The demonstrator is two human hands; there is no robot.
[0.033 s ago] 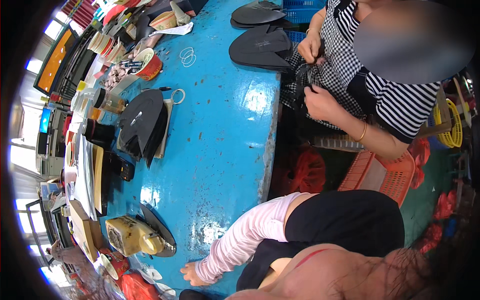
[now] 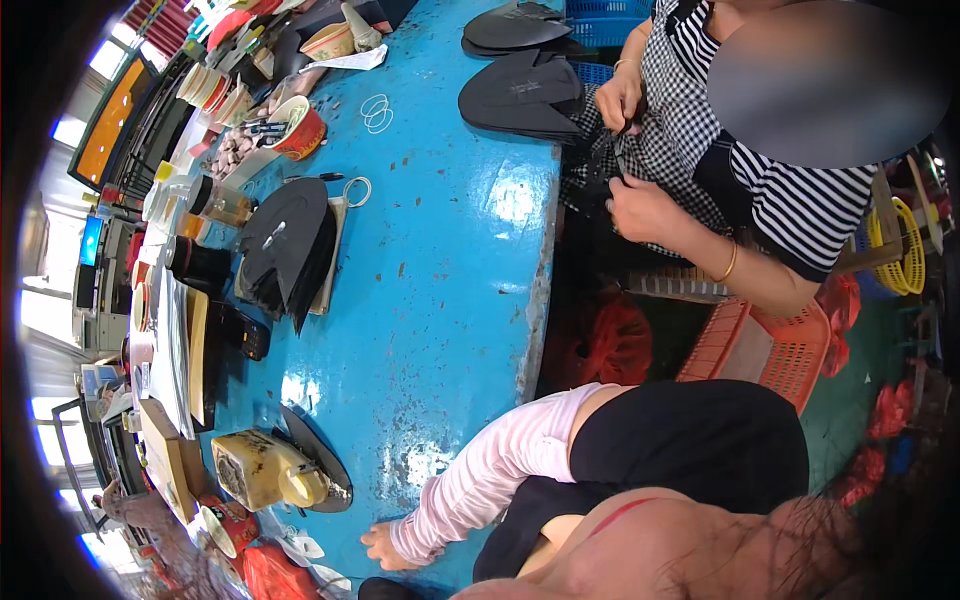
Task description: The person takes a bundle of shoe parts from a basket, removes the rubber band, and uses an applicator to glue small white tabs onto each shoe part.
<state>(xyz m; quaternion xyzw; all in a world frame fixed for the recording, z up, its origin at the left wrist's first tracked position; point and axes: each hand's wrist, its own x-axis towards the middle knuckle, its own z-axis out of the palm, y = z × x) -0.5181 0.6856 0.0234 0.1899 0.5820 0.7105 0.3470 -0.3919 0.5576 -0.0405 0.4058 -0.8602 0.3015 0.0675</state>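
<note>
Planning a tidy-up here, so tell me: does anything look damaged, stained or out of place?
Yes. The blue table looks worn: its paint is scuffed along the edge and flecked with dark marks. A yellowish container has dark smears on its side, and thin white rings lie loose on the tabletop.

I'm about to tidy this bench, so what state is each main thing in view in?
Table: worn, paint chipped
Black pieces: stacked
Yellow container: stained
Red bowl: open, something inside
Jar: lid on
Paper cups: nested
Orange screen: lit
Pink-sleeved hand: at the table, grip unclear
</note>
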